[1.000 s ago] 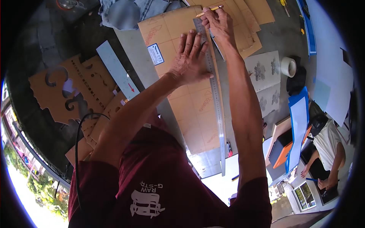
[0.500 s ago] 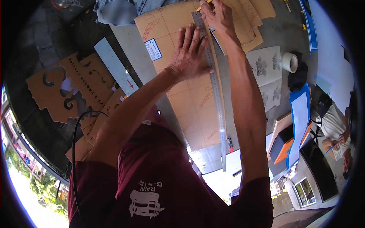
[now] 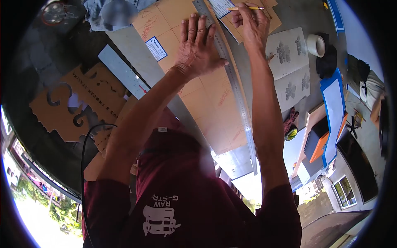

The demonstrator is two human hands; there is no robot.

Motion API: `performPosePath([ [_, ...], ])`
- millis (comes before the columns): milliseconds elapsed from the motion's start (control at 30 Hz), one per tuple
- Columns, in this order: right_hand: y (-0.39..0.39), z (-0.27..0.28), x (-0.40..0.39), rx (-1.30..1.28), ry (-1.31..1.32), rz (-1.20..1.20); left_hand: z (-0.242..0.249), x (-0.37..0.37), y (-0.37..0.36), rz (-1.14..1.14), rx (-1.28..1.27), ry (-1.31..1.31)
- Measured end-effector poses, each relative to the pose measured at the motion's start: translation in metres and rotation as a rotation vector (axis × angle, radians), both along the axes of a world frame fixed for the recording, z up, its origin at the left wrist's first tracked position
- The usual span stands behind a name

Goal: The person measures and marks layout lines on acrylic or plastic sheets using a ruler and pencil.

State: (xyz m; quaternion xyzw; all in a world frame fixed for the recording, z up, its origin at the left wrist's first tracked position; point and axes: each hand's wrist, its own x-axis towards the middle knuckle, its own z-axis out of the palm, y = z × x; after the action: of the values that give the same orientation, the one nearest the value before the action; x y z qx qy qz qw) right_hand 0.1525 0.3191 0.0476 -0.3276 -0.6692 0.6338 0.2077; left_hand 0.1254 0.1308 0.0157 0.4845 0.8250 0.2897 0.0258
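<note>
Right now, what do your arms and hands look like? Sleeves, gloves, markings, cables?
Left hand and right hand: bare, five-fingered; no gloves, rings or watch visible. Forearms uncovered. Short maroon sleeves, left sleeve and right sleeve, plain as far as visible. A thin black cable runs past the left sleeve.

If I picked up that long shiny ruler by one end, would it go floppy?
Probably not: the ruler looks like metal, so it should be fairly stiff. It may bend a little, being so long and thin. It looks smooth and shiny, so it might slide easily on the cardboard.
</note>
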Motion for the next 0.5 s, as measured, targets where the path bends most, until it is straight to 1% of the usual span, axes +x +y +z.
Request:
performPosePath([
  [67,-0.007,0.001,0.031,-0.097,-0.030,-0.053,-0.001,0.001,0.001,0.006,0.003,0.017],
  [100,-0.012,0.001,0.043,-0.116,0.000,-0.056,-0.001,0.001,0.002,0.004,-0.018,0.032],
  [200,-0.027,-0.007,0.071,-0.149,0.009,-0.048,-0.005,0.001,0.002,0.009,0.065,0.056],
  [233,-0.034,-0.013,0.082,-0.189,0.050,-0.058,-0.008,-0.001,0.003,0.006,0.070,0.130],
  [333,-0.043,-0.014,0.094,-0.221,0.073,-0.108,-0.010,-0.003,0.004,-0.022,0.064,0.079],
  [433,-0.052,-0.009,0.098,-0.247,0.032,-0.183,-0.012,-0.002,0.005,-0.021,0.077,0.109],
  [500,-0.051,-0.014,0.108,-0.244,0.032,-0.169,-0.011,-0.002,0.005,-0.028,0.076,0.124],
])
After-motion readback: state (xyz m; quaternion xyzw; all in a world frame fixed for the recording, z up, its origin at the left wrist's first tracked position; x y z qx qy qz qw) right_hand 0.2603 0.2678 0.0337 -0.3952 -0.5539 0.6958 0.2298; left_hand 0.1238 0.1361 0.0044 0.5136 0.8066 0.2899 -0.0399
